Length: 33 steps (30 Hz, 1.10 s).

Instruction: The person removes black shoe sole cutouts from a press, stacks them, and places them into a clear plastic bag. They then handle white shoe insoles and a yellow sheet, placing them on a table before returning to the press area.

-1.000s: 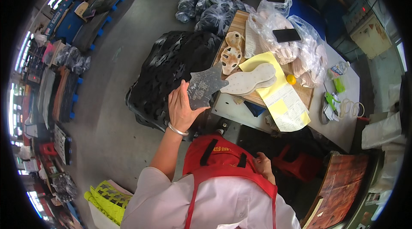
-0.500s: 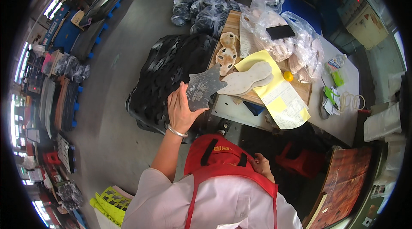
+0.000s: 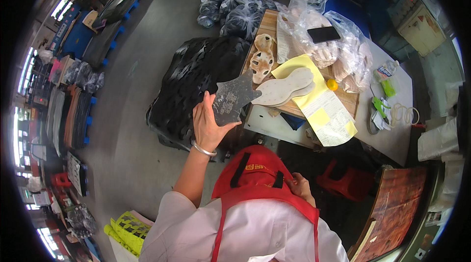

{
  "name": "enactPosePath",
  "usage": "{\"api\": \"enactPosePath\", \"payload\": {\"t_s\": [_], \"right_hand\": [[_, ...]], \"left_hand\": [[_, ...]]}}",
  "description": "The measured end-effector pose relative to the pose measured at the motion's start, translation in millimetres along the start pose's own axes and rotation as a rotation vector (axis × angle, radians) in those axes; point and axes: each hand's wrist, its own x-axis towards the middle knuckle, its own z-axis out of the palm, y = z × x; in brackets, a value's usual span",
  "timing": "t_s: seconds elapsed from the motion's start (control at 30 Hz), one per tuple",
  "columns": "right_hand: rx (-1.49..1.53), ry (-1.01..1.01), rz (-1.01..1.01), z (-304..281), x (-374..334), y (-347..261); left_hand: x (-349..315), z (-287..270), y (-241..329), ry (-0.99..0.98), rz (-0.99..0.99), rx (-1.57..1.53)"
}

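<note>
My left hand (image 3: 211, 124) grips the lower left edge of a dark grey flat sheet piece (image 3: 233, 99) with jagged, pointed corners, thumb below and fingers along its side. Its right tip reaches the pale sole-shaped pieces (image 3: 287, 87), which are dotted and stacked on the table. My right hand (image 3: 301, 187) is by the side of my red apron (image 3: 260, 173), fingers curled; the apron hides part of it, and I cannot make out anything in it. A tan cut-out piece with holes (image 3: 262, 60) lies beyond the grey sheet.
A large stack of black cut sheets (image 3: 196, 75) stands left of the table. On the table are yellow paper (image 3: 324, 117), a phone (image 3: 324, 34) on clear bags of pale pieces (image 3: 306, 16), a small orange-yellow round thing (image 3: 332, 84) and green-handled scissors (image 3: 379, 106). A red stool (image 3: 346, 181) stands below.
The view has shifted slightly, so the table's things appear a little to the right. My left hand still grips the grey sheet, and my right hand stays by the apron.
</note>
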Motion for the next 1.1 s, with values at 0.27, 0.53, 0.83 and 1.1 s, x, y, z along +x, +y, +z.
{"api": "enactPosePath", "payload": {"t_s": [0.27, 0.53, 0.83, 1.1], "right_hand": [[-0.03, 0.011, -0.01, 2.2, 4.8, 5.7], [-0.021, -0.014, 0.062, -2.7, -0.3, -2.2], [-0.008, -0.003, 0.056, -0.6, -3.7, -3.7], [-0.009, -0.008, 0.03, -0.1, -3.5, -4.5]], "left_hand": [[-1.0, -4.2, -3.1, 0.028, -0.01, -0.005], [-4.4, -4.7, 9.4, -0.016, -0.304, -0.215], [-9.8, 2.3, -6.5, -0.206, -1.108, -2.222], [-13.6, -1.7, -7.4, -0.21, -1.117, -2.19]]}}
